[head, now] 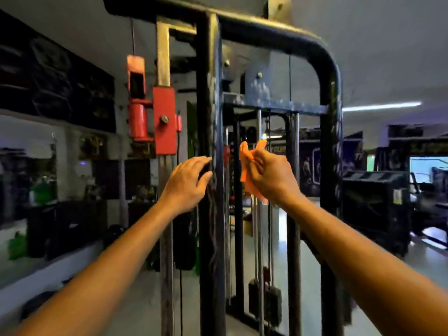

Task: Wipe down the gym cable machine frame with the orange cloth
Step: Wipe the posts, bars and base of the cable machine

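Head view is showing both bare arms reaching forward and up toward a cable machine. The right hand (269,175) is curling its fingers around a bunched orange cloth (246,163), gripping it just to the right of the black upright post (213,141); the cloth is sticking out above the thumb and hanging below the palm, and whether it is touching the post cannot be told. The left hand (188,183) is lying with loosely spread, nearly straight fingers against the left side of that same post, holding nothing, its fingertips touching the worn paint.

The post is standing in the near middle and joining a curved black top bar (303,42) that is bending down into a second upright on the right. Between the uprights, steel guide rods (259,166) are running down to a dark weight stack (265,301) near the floor. Left of the post, a red sliding carriage (164,120) is sitting on a pale column. Farther right, dark gym equipment (378,197) is standing on the pale floor, well apart from the hands.
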